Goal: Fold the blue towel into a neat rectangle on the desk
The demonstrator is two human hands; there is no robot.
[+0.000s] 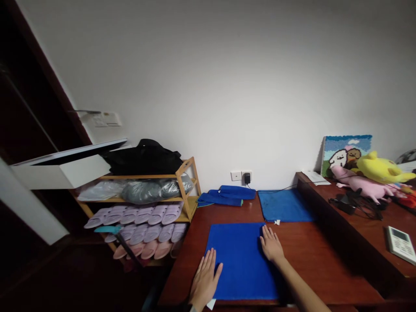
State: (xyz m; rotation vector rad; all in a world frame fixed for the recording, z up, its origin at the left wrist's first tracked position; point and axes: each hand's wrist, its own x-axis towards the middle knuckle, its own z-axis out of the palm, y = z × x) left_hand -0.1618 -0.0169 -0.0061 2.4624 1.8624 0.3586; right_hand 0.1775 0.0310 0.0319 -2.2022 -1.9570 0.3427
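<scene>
A bright blue cloth (242,262) lies spread flat on the reddish-brown table (312,255). My left hand (205,277) rests open on its left edge, fingers pointing away from me. On the right edge, near the far corner, my right hand (271,245) lies flat with its fingers stretched out. Neither hand grips anything. A white tag (211,304) pokes out at the near left corner of the cloth. Behind it lie a second flat blue cloth (286,206) with a small white tag and some folded blue cloths (227,196).
At left stands a wooden rack (186,190) with slippers (143,214), a black bag (146,158) and an open white box (65,169). A raised desk at right holds plush toys (367,184), cables and a calculator-like device (401,243). A black plug (247,178) sits in the wall.
</scene>
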